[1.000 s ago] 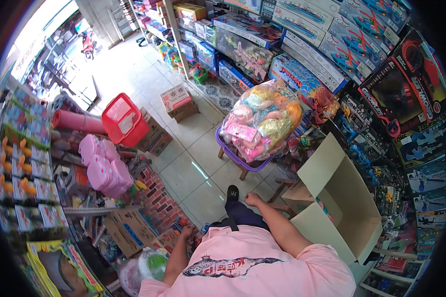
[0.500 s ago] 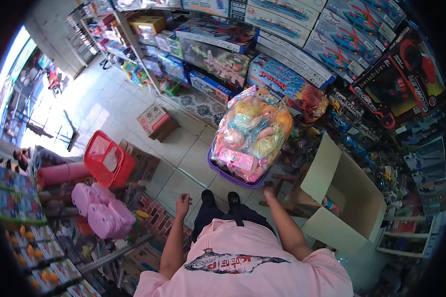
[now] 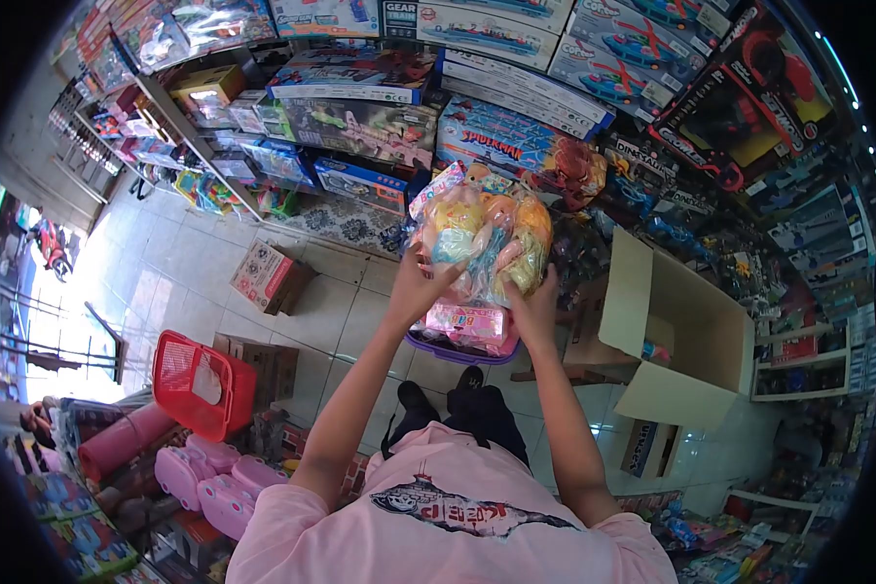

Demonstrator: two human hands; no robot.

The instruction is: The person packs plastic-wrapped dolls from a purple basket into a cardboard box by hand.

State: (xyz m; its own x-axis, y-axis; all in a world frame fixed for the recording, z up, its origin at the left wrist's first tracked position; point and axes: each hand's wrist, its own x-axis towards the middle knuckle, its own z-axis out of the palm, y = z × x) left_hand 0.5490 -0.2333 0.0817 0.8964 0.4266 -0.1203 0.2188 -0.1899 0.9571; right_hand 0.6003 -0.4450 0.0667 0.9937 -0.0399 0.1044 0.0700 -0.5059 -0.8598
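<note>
A heap of soft-looking toys in clear plastic bags [image 3: 457, 238], yellow, orange, pink and light blue, rises from a purple basket [image 3: 462, 356] on the floor before me. My left hand [image 3: 424, 282] grips the heap's left side, thumb in front and fingers partly hidden. On the right side, my right hand [image 3: 532, 302] holds a pale yellow bagged toy [image 3: 528, 261], its thumb pressed against the front. Between my wrists, at the near end of the basket, lies a pink box [image 3: 465, 321] under plastic.
To the right, a large open carton [image 3: 686, 331] rests on its side. A red basket [image 3: 204, 384], pink cases [image 3: 209, 477] and a small carton [image 3: 271, 277] stand to the left. Shelves of boxed toys [image 3: 516, 136] line the wall ahead.
Both hands have come up and forward from beside my body onto the bagged toys. My view has shifted, so the shelves and cartons appear further left.
</note>
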